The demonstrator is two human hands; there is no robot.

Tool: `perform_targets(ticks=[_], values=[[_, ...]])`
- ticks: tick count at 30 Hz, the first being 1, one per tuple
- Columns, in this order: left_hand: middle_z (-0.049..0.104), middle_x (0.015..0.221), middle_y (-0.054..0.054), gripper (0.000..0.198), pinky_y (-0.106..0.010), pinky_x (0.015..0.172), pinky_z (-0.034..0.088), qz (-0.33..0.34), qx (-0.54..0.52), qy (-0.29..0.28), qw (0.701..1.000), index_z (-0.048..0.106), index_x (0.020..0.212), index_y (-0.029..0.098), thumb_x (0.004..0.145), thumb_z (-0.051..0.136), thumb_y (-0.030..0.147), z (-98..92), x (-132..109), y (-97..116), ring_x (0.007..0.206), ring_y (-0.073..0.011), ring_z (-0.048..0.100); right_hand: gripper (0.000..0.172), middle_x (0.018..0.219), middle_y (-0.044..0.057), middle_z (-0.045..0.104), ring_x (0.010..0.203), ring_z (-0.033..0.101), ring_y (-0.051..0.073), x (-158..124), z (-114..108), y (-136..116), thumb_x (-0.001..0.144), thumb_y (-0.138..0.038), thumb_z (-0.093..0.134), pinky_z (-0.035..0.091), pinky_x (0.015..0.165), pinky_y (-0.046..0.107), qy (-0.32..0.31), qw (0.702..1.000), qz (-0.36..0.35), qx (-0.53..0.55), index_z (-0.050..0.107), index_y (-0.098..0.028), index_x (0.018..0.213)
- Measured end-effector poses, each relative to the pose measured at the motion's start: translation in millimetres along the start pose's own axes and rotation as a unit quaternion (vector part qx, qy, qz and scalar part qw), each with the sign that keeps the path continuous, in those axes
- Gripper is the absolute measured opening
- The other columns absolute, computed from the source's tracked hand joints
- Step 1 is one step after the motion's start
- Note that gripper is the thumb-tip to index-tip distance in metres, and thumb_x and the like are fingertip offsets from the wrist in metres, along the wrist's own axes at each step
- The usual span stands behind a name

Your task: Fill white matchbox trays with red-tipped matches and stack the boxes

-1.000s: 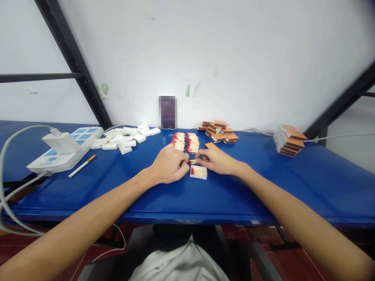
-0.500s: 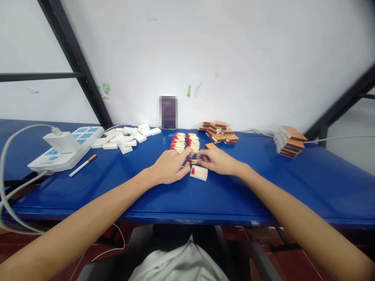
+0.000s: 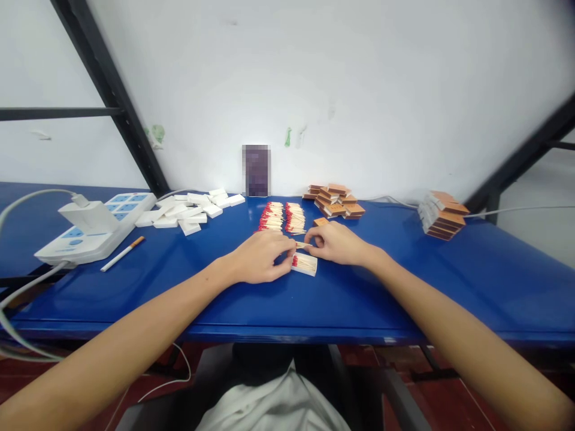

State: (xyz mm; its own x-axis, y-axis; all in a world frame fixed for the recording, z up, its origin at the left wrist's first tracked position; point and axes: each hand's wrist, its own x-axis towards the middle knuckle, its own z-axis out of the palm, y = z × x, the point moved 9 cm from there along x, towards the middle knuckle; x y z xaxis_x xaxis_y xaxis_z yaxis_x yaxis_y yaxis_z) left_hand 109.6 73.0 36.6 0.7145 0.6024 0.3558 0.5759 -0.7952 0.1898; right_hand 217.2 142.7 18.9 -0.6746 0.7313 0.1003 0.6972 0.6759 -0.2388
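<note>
A few matches [image 3: 302, 244] lie level between my two hands, just above the far side of a small white matchbox tray [image 3: 309, 271]. My right hand [image 3: 338, 242] pinches their plain wooden ends. At the other end, the fingers of my left hand [image 3: 265, 257] close round the match heads and hide most of them. Inside the tray are red-headed matches, heads toward the left, and my left fingertips are at its left edge. Beyond my hands, two piles of loose matches [image 3: 271, 216] sit side by side. An orange matchbox sleeve [image 3: 320, 222] lies behind my right hand.
White matchbox trays [image 3: 179, 211] are heaped at the back left, beside a power strip [image 3: 96, 230] and a cigarette [image 3: 123, 254]. Orange sleeves [image 3: 335, 201] pile up at the back; stacked matchboxes [image 3: 443, 215] stand farther right. A dark pixelated rectangle [image 3: 257, 172] stands against the wall.
My left thumb and fingers have closed in on the head end of the matches, covering heads that showed before. My right hand keeps its pinch. The view has shifted slightly.
</note>
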Motion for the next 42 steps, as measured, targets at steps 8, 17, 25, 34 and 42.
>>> perform_targets(ticks=[8, 17, 25, 34, 42], values=[[0.063, 0.091, -0.005, 0.014, -0.037, 0.094, 0.042, 0.008, -0.003, 0.032, 0.999, 0.063, 0.091, 0.017, 0.091, 0.051, 0.026, -5.4, 0.8, 1.4, 0.094, -0.021, 0.053, 0.016, 0.075, 0.001, 0.063, 0.066, 0.052, 0.013, -1.8, 3.4, -4.5, 0.094, -0.029, 0.056, 0.033, 0.062, 0.025, -0.04, 0.998, -0.005, 0.042, 0.067, -0.018, 0.094], [0.06, 0.121, -0.008, 0.022, -0.039, 0.101, 0.041, 0.009, -0.001, 0.011, 1.0, 0.062, 0.109, 0.021, 0.093, 0.05, 0.027, -1.0, -0.2, 2.6, 0.112, -0.0239, 0.054, 0.01, 0.079, 0.003, 0.063, 0.068, 0.051, 0.014, -3.8, 7.6, -3.9, 0.093, -0.027, 0.056, 0.033, 0.061, 0.025, -0.067, 0.997, -0.001, 0.046, 0.061, -0.018, 0.094], [0.067, 0.106, -0.005, 0.019, -0.04, 0.098, 0.034, -0.013, 0.004, 0.019, 1.0, 0.063, 0.105, 0.02, 0.093, 0.05, 0.028, -4.3, 0.5, 2.7, 0.104, -0.0222, 0.057, 0.006, 0.076, 0.0, 0.061, 0.065, 0.05, 0.013, -3.8, 8.5, -3.8, 0.089, -0.023, 0.058, 0.032, 0.059, 0.025, -0.072, 0.996, -0.006, 0.06, 0.06, -0.019, 0.093], [0.06, 0.119, -0.01, 0.022, -0.033, 0.092, 0.048, 0.023, -0.026, 0.049, 0.998, 0.063, 0.107, 0.018, 0.094, 0.047, 0.024, -1.8, -0.6, 6.0, 0.105, -0.0208, 0.059, 0.004, 0.074, 0.0, 0.06, 0.064, 0.048, 0.013, -3.5, 8.2, -6.4, 0.09, -0.022, 0.056, 0.03, 0.061, 0.025, -0.067, 0.996, -0.014, 0.056, 0.057, -0.018, 0.091], [0.058, 0.126, -0.011, 0.03, -0.048, 0.104, 0.038, -0.002, 0.059, 0.032, 0.998, 0.062, 0.119, 0.021, 0.094, 0.051, 0.034, 1.8, 1.6, 3.6, 0.117, -0.0284, 0.053, 0.009, 0.075, 0.001, 0.06, 0.066, 0.05, 0.014, -2.6, 8.1, -10.1, 0.093, -0.025, 0.055, 0.031, 0.061, 0.024, -0.059, 0.996, -0.021, 0.061, 0.059, -0.018, 0.096]])
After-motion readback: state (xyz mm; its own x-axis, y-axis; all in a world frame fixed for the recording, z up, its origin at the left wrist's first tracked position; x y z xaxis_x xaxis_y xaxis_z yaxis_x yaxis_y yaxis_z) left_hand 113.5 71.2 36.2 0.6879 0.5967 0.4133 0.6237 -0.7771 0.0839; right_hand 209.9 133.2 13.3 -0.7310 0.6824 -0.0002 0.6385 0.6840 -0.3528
